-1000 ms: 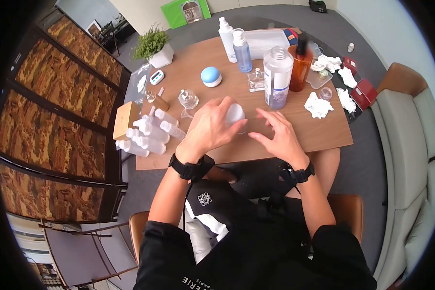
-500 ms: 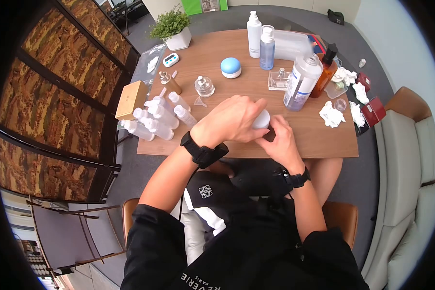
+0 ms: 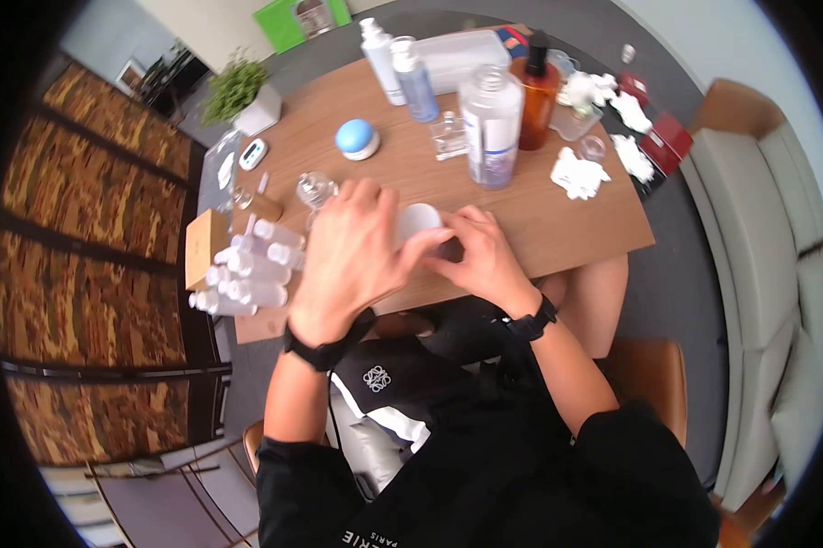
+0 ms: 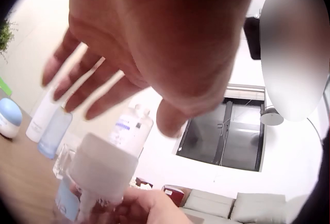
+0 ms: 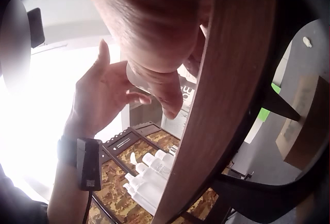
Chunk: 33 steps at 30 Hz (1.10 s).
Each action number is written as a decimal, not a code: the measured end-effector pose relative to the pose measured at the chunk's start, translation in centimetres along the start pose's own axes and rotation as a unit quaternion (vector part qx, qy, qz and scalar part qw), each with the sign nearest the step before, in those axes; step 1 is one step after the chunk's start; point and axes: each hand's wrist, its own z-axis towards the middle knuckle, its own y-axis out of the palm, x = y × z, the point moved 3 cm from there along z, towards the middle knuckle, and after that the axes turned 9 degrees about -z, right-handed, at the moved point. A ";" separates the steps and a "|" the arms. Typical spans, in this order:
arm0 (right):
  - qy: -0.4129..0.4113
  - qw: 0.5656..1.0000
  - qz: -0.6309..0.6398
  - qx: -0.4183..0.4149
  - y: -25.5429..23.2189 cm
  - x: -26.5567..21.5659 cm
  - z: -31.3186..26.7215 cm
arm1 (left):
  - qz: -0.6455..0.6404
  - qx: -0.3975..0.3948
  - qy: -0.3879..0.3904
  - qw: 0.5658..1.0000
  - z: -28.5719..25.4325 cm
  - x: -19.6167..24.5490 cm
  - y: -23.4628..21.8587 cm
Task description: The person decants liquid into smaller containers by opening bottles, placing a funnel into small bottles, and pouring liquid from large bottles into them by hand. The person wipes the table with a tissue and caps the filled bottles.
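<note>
Low over the near part of the table, my right hand (image 3: 483, 251) grips a bottle with a broad white top (image 3: 419, 219). In the left wrist view the white top (image 4: 103, 164) faces up, with the right fingers curled below it; the lower part is mostly hidden. A blue-and-white label patch (image 4: 68, 199) shows beside it. My left hand (image 3: 352, 251) is beside and over the top, fingers stretched out and thumb spread, as the left wrist view shows. Just beyond stands a large clear bottle (image 3: 492, 137) with an uncapped neck and pale purple liquid.
Several small white bottles (image 3: 252, 274) cluster at the left, by a cardboard box (image 3: 203, 251). A blue-lidded jar (image 3: 357, 139), an amber pump bottle (image 3: 538, 100), a blue pump bottle (image 3: 415, 87) and a glass perfume bottle (image 3: 448, 137) stand farther back. Crumpled tissues (image 3: 578, 175) lie right.
The right hand has come in from the right and taken hold of the bottle. The left hand, curled over the white top half a second ago, has spread its fingers. The head view has shifted.
</note>
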 end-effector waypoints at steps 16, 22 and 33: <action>-0.014 1.000 -0.001 0.013 0.8 0.9 -0.6 | 0.005 -0.188 -0.144 0.971 1.4 -0.2 -0.3; -0.026 0.999 0.017 0.031 0.4 0.5 -0.3 | -0.154 -0.101 0.151 0.971 0.0 1.7 -0.8; 0.038 0.998 0.015 -0.051 1.1 1.2 -0.2 | -0.145 -0.007 0.032 0.989 -0.6 -1.4 1.6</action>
